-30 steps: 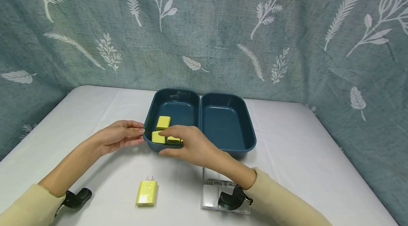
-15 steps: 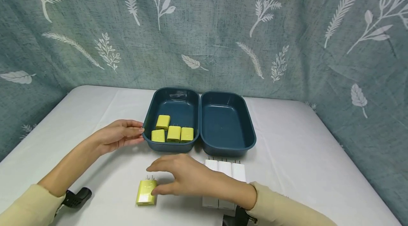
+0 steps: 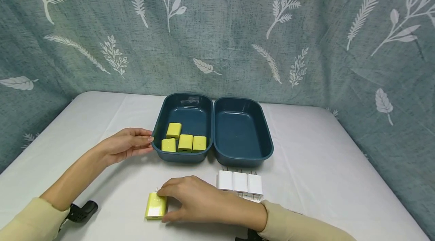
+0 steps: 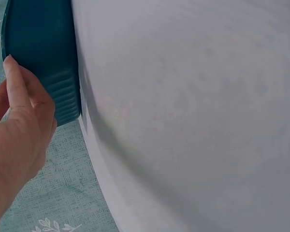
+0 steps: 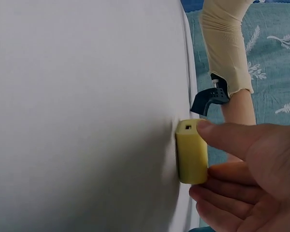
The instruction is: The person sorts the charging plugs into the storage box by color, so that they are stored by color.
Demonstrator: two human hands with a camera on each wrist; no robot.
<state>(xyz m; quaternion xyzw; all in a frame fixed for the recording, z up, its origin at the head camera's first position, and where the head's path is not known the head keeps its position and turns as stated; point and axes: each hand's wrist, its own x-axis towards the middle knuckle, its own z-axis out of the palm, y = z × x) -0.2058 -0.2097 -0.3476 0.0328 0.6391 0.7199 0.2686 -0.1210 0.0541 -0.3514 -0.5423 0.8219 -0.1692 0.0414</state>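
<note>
The hands are well apart. A yellow charger lies on the white tablecloth, at 7 o'clock from the left box. The right hand, at the charger's 3 o'clock, has thumb and fingers spread about it; whether they pinch it, I cannot tell. The left hand rests extended fingers on that box's 9 o'clock wall. Four yellow blocks sit inside, mostly toward 6 o'clock.

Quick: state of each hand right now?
Left hand: open, touching the left tray.
Right hand: at the yellow charger; whether gripping cannot be told.
</note>
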